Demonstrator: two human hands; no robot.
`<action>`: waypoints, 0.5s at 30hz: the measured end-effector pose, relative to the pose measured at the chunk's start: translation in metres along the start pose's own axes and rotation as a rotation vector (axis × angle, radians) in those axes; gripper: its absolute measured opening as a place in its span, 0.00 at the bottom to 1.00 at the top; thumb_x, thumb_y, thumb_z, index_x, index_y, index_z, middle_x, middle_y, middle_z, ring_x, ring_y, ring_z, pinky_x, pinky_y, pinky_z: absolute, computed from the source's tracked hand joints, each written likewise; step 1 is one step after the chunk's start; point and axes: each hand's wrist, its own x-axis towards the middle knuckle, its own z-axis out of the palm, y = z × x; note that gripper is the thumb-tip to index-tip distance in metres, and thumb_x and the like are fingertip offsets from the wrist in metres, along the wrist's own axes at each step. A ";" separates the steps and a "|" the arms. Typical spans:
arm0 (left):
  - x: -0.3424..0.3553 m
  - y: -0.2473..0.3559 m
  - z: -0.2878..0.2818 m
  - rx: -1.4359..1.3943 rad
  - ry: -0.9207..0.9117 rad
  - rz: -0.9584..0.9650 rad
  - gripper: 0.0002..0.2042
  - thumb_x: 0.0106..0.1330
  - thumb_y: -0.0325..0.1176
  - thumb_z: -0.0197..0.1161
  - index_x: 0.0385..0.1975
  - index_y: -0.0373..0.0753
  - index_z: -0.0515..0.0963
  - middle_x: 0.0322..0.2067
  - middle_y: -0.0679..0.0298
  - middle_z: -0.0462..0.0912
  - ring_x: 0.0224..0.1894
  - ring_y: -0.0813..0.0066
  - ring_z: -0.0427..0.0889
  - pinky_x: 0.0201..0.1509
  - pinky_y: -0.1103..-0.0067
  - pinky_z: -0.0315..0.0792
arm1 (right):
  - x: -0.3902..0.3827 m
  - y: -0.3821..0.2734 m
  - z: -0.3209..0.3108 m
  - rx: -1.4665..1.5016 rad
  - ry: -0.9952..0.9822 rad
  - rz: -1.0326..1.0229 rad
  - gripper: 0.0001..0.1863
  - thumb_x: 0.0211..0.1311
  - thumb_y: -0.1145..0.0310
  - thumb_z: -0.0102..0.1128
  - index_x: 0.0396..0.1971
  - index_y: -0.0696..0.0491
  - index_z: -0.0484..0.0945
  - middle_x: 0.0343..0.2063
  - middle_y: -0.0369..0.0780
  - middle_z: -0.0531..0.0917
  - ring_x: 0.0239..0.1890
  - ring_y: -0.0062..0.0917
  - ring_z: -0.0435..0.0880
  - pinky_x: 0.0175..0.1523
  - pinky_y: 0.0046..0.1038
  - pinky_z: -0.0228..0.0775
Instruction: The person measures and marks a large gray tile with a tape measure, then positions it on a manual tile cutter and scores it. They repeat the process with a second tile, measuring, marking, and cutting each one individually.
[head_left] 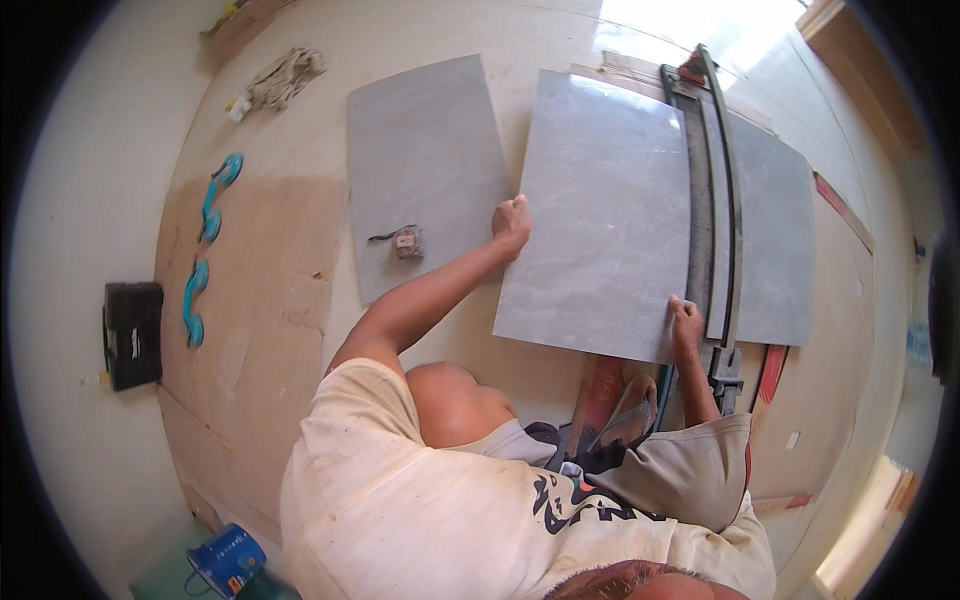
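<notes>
1. Handling of the large grey tile beside the rail cutter appears to be the step in hand.
2. The tile's left edge is grasped by the left hand; its near right corner is grasped by the right hand.
3. Its right edge is set along the cutter's left side; whether it is lifted cannot be told.
4. Next, an even two-handed grip is probably called for.
</notes>
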 end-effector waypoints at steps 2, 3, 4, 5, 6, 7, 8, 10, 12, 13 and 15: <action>0.000 -0.007 -0.013 -0.018 0.032 0.011 0.26 0.71 0.46 0.43 0.33 0.25 0.78 0.36 0.38 0.81 0.44 0.40 0.81 0.49 0.59 0.71 | -0.005 -0.006 0.008 -0.043 0.060 -0.052 0.20 0.63 0.53 0.64 0.31 0.59 0.80 0.26 0.33 0.77 0.30 0.16 0.71 0.36 0.23 0.66; 0.000 -0.007 -0.015 -0.033 0.042 0.007 0.26 0.71 0.46 0.44 0.33 0.25 0.78 0.36 0.38 0.81 0.44 0.40 0.81 0.48 0.60 0.72 | -0.007 -0.012 0.010 -0.088 0.072 -0.084 0.20 0.62 0.53 0.64 0.31 0.59 0.80 0.25 0.32 0.77 0.29 0.16 0.71 0.36 0.23 0.66; 0.000 -0.007 -0.018 -0.046 0.052 0.004 0.25 0.71 0.46 0.44 0.33 0.25 0.78 0.35 0.39 0.81 0.43 0.41 0.81 0.47 0.60 0.72 | -0.010 -0.019 0.012 -0.131 0.084 -0.114 0.20 0.62 0.53 0.64 0.30 0.58 0.79 0.25 0.32 0.77 0.28 0.16 0.71 0.35 0.23 0.67; 0.001 -0.008 -0.024 -0.039 0.061 0.016 0.25 0.70 0.46 0.44 0.32 0.25 0.78 0.35 0.39 0.82 0.42 0.41 0.81 0.47 0.60 0.72 | -0.016 -0.023 0.018 -0.135 0.073 -0.118 0.20 0.62 0.53 0.65 0.30 0.58 0.79 0.25 0.32 0.77 0.29 0.15 0.71 0.34 0.23 0.67; 0.000 -0.015 -0.028 -0.030 0.067 0.026 0.25 0.70 0.45 0.45 0.32 0.26 0.78 0.34 0.39 0.82 0.42 0.41 0.81 0.46 0.60 0.72 | -0.018 -0.025 0.022 -0.098 0.065 -0.126 0.20 0.62 0.54 0.65 0.30 0.58 0.79 0.25 0.32 0.77 0.28 0.15 0.71 0.34 0.23 0.66; -0.001 -0.022 -0.034 -0.020 0.072 0.036 0.24 0.70 0.45 0.45 0.32 0.26 0.79 0.34 0.39 0.82 0.41 0.41 0.81 0.45 0.60 0.71 | -0.020 -0.027 0.026 -0.060 0.057 -0.132 0.19 0.61 0.54 0.65 0.30 0.58 0.78 0.25 0.32 0.77 0.28 0.15 0.71 0.34 0.23 0.66; -0.003 -0.030 -0.039 -0.038 0.094 0.017 0.24 0.70 0.45 0.46 0.31 0.26 0.79 0.34 0.40 0.82 0.41 0.41 0.81 0.45 0.60 0.71 | -0.021 -0.029 0.030 -0.021 0.049 -0.137 0.19 0.61 0.55 0.66 0.30 0.58 0.78 0.25 0.32 0.77 0.28 0.15 0.71 0.34 0.22 0.66; 0.000 -0.044 -0.050 -0.077 0.133 -0.006 0.23 0.69 0.44 0.46 0.30 0.27 0.79 0.33 0.40 0.82 0.40 0.41 0.81 0.45 0.59 0.71 | -0.020 -0.028 0.044 0.019 0.023 -0.170 0.19 0.61 0.56 0.66 0.30 0.59 0.78 0.25 0.32 0.77 0.28 0.15 0.71 0.34 0.22 0.66; 0.004 -0.060 -0.063 -0.035 0.222 0.054 0.22 0.69 0.44 0.47 0.29 0.27 0.78 0.33 0.41 0.81 0.40 0.40 0.80 0.45 0.59 0.70 | -0.021 -0.035 0.058 0.033 -0.022 -0.181 0.18 0.61 0.57 0.66 0.31 0.59 0.78 0.25 0.32 0.77 0.28 0.15 0.71 0.34 0.22 0.66; 0.005 -0.068 -0.068 -0.015 0.265 0.081 0.22 0.69 0.44 0.47 0.29 0.28 0.78 0.33 0.41 0.81 0.40 0.40 0.80 0.45 0.59 0.70 | -0.027 -0.050 0.062 0.024 -0.051 -0.174 0.18 0.61 0.57 0.66 0.31 0.59 0.78 0.25 0.32 0.77 0.27 0.14 0.71 0.34 0.21 0.66; 0.011 -0.081 -0.079 0.005 0.279 0.054 0.22 0.68 0.44 0.48 0.28 0.28 0.78 0.32 0.40 0.81 0.38 0.40 0.79 0.44 0.59 0.69 | -0.024 -0.064 0.075 0.039 -0.087 -0.203 0.17 0.61 0.58 0.66 0.31 0.59 0.78 0.25 0.32 0.77 0.27 0.14 0.71 0.34 0.21 0.65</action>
